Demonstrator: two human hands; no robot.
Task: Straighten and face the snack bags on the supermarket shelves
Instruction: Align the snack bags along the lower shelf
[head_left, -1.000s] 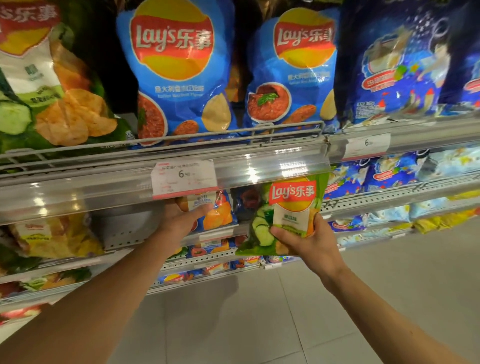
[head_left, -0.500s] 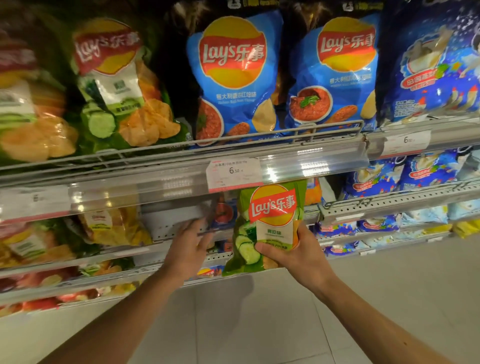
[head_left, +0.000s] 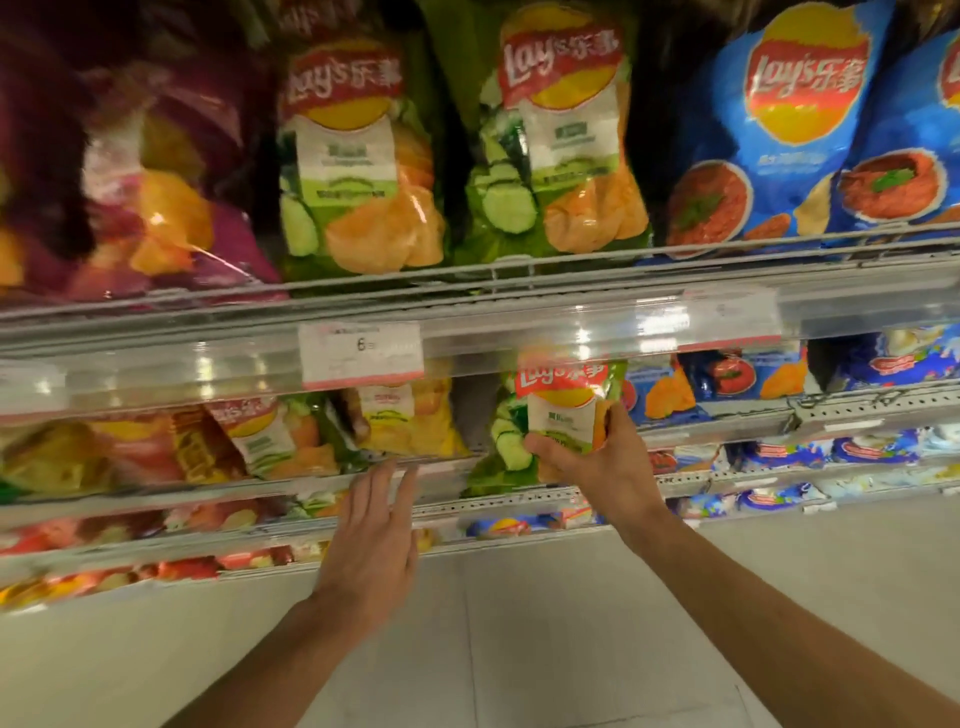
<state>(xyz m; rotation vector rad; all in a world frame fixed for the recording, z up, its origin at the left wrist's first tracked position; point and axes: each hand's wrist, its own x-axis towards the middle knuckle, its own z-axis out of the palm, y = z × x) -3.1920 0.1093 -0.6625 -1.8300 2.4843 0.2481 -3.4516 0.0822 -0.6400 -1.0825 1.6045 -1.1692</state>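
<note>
My right hand (head_left: 597, 457) grips a small green Lay's cucumber bag (head_left: 550, 410) upright in front of the second shelf, just under the upper shelf's clear price rail (head_left: 519, 332). My left hand (head_left: 376, 525) is held out with straight fingers, its fingertips at the edge of the second shelf (head_left: 431, 462), holding nothing. Left of the held bag, small green (head_left: 270, 441) and yellow (head_left: 410, 421) bags stand on that shelf. Two large green cucumber bags (head_left: 358, 156) (head_left: 556, 140) stand on the upper shelf.
Large blue Lay's bags (head_left: 758, 135) fill the upper right, dark red bags (head_left: 130, 171) the upper left. A white price tag (head_left: 361, 353) hangs on the rail. Lower shelves hold several small bags. Pale floor tiles (head_left: 519, 649) lie below.
The view has swung left, bringing the large green bags to centre. My right hand carried the small green bag along the second shelf. My left hand stays open at the shelf edge.
</note>
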